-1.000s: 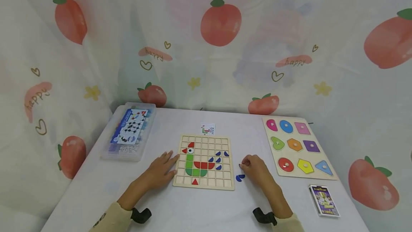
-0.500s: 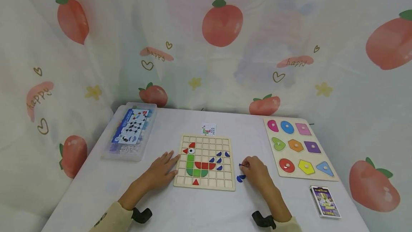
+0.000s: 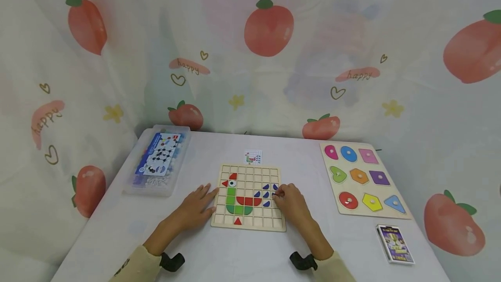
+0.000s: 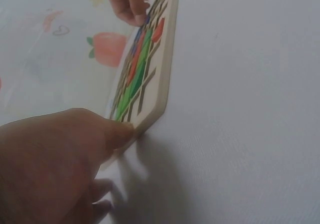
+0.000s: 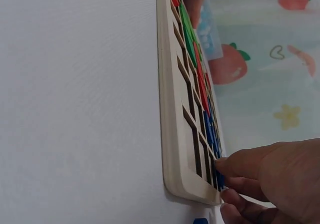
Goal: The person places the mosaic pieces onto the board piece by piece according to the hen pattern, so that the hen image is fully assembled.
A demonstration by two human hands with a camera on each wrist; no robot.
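Observation:
A wooden grid board (image 3: 248,223) lies mid-table with coloured pieces set in its squares, forming a bird. Green squares (image 3: 231,191), red pieces (image 3: 248,201) and several blue leaf-like pieces (image 3: 266,195) fill part of it. My right hand (image 3: 293,206) is over the board's right side, thumb and fingertips pinching a small blue piece (image 5: 219,170) at a square in the last column. My left hand (image 3: 192,207) rests at the board's left edge with fingers loosely spread, its thumb touching the rim in the left wrist view.
A small picture card (image 3: 252,156) lies behind the board. To the left stands a clear plastic case (image 3: 156,160). A shape puzzle (image 3: 362,177) and a card box (image 3: 395,244) are at right. A loose blue piece (image 5: 200,221) lies beside the board.
My right hand has picked up a blue piece from the table right of the board and carried it left onto the board's right column. The left hand has stayed put.

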